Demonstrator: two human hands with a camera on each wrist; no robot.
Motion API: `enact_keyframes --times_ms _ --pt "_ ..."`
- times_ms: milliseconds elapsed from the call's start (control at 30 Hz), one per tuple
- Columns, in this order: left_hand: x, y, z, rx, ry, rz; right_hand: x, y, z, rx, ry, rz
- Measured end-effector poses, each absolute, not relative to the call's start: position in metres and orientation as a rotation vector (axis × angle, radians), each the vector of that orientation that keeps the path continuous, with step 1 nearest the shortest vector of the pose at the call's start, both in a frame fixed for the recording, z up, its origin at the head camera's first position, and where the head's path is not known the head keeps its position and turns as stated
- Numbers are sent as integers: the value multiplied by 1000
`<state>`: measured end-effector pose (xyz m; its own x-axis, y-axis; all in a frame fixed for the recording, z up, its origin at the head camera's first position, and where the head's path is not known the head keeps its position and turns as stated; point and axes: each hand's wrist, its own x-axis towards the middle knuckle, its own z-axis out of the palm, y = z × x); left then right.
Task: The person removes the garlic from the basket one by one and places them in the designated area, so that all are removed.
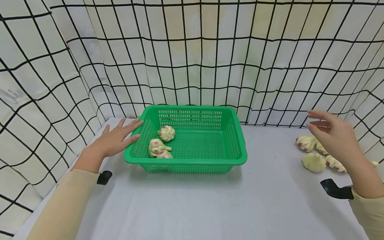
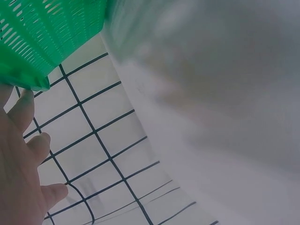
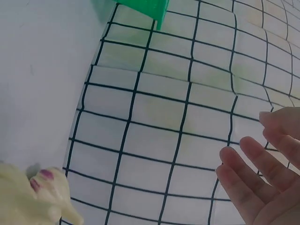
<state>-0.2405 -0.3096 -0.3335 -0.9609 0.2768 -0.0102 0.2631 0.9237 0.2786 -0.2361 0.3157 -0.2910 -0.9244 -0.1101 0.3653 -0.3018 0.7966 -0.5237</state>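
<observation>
Garlic bulbs in two groups: right side of frame and center-left. Nearest: beige left sleeve at lower left, right sleeve at lower right, a black strap piece showing at each cuff. White table fills lower center.

Left hand, left of center: fingers spread wide, palm down, fingertips at the left rim of the green basket; left wrist view shows a finger against a basket corner. Right hand, right side: raised over the right group, fingers loosely bent, clear gap between thumb and fingers.

Right group lies on table, at least four bulbs close together, partly hidden by hand; pale bit of another past the wrist. Right wrist view has bulbs at lower left, blurry.

Basket is mid-frame, slotted sides. Three bulbs in its left part: two side by side near front, one behind them. Farthest: white wall with black grid lines, across top and both sides.
</observation>
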Motion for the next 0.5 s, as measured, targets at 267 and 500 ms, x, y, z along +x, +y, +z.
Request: enact_keyframes --times_ms 267,500 --pt "-242 -308 -333 418 3032 397 -250 279 -282 481 -2673 894" --pt "-242 -308 -333 413 3042 374 -262 250 -276 583 -2649 928"
